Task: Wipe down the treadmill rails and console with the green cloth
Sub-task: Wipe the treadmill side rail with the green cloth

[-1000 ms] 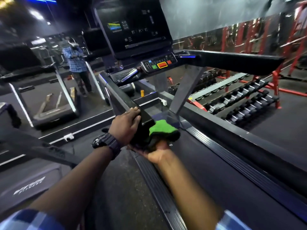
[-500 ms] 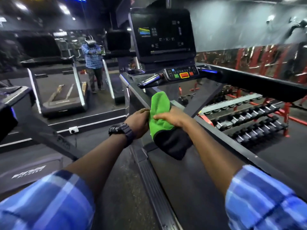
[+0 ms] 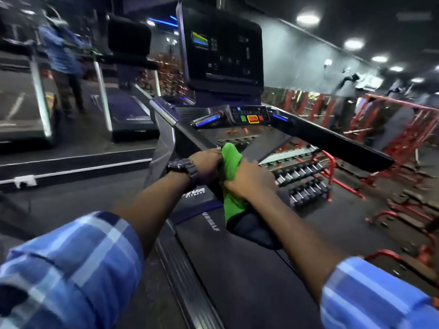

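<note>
The green cloth (image 3: 231, 162), green on one side and dark on the other, hangs by the near end of the treadmill's left rail (image 3: 187, 131). My right hand (image 3: 249, 180) grips the cloth around its middle. My left hand (image 3: 205, 163), with a black watch on the wrist, holds the end of the left rail and touches the cloth's upper part. The console (image 3: 251, 115) with its green and red buttons sits ahead below the dark screen (image 3: 222, 48). The right rail (image 3: 332, 141) runs back on the right.
The treadmill belt (image 3: 237, 269) and ribbed side step (image 3: 187, 281) lie below my arms. A dumbbell rack (image 3: 301, 176) and red frames (image 3: 403, 138) stand to the right. A mirror on the left shows other treadmills (image 3: 128, 110) and a standing person (image 3: 64, 60).
The view has risen and drawn closer to the console. My right hand went from under the cloth to gripping it from above, and the cloth now hangs longer at the left rail.
</note>
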A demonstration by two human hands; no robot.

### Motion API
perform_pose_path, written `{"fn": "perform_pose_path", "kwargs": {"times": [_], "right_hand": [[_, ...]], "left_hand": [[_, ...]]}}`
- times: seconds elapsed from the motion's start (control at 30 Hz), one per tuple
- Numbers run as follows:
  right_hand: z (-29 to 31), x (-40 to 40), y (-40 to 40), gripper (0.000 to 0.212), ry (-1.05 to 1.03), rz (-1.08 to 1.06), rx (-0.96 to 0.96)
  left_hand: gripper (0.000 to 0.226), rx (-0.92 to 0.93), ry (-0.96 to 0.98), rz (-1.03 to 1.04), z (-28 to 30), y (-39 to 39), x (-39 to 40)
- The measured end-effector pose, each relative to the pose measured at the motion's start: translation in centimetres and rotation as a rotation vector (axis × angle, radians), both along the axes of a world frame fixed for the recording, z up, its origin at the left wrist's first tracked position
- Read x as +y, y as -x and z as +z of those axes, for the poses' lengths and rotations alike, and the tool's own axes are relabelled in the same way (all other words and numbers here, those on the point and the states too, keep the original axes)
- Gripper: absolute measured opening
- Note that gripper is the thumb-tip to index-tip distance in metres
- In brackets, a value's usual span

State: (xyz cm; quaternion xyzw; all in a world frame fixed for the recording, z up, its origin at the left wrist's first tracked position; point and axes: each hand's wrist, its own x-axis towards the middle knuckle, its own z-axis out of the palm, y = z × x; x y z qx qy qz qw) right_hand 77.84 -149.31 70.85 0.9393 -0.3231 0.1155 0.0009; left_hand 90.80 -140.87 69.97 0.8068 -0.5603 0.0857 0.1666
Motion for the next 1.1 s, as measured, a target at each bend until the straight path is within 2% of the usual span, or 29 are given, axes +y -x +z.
{"fn": "perform_pose_path", "kwargs": {"times": [0.1, 0.17, 0.23, 0.33, 0.43, 0.5, 0.57, 0.63, 0.73, 0.8, 0.83, 0.9, 0.97, 1.1], "right_hand": [[-1.7, 1.3, 1.9, 0.077, 0.303, 0.107, 0.068], [-2.4, 1.1, 4.3, 0.087, 0.400, 0.233, 0.137], [-2.1, 0.7, 6.1, 0.093, 0.356, 0.258, 0.165], [-1.2, 0.5, 5.0, 0.090, 0.179, 0.069, 0.136], [-1.1, 1.3, 0.1, 0.080, 0.190, -0.040, 0.055], [-2.3, 1.8, -2.8, 0.075, 0.291, -0.025, 0.025], [-3.3, 1.7, -4.1, 0.075, 0.420, 0.010, 0.030], [-4.2, 1.2, -3.9, 0.070, 0.533, 0.102, 0.065], [-4.3, 0.5, -1.9, 0.044, 0.685, 0.377, 0.107], [-3.9, 0.1, -0.2, 0.041, 0.668, 0.518, 0.144], [-3.6, 0.0, 0.6, 0.038, 0.633, 0.522, 0.175], [-2.9, 0.3, 1.3, 0.054, 0.515, 0.406, 0.230], [-2.4, 1.4, 0.1, 0.067, 0.413, 0.212, 0.194], [-3.3, 2.8, -6.9, 0.073, 0.468, -0.026, 0.046]], "left_hand": [[0.034, -0.059, 0.061, -0.126, -0.2, -2.3, 0.5], [0.033, -0.045, 0.025, -0.186, -1.1, -4.1, 0.1], [0.047, -0.026, -0.009, -0.158, -1.1, -4.8, 0.7], [0.065, -0.034, 0.007, -0.112, -0.9, -5.3, 1.0], [0.057, -0.040, 0.067, -0.170, -0.7, -6.4, 0.8], [0.045, -0.049, 0.058, -0.190, -0.8, -7.3, 0.7], [0.046, -0.077, 0.024, -0.165, -0.5, -7.6, 0.8], [0.050, -0.085, 0.026, -0.152, -0.1, -7.9, 0.9], [0.058, -0.069, 0.031, -0.169, 0.3, -8.6, 0.8], [0.065, -0.048, 0.030, -0.193, 0.5, -9.3, 0.6], [0.067, -0.051, 0.020, -0.189, 0.6, -9.8, 0.5], [0.063, -0.105, -0.003, -0.163, 0.7, -10.9, 0.3], [0.056, -0.147, 0.013, -0.182, 0.7, -12.1, 0.0], [0.040, -0.177, 0.064, -0.255, 0.0, -15.2, -0.3]]}}
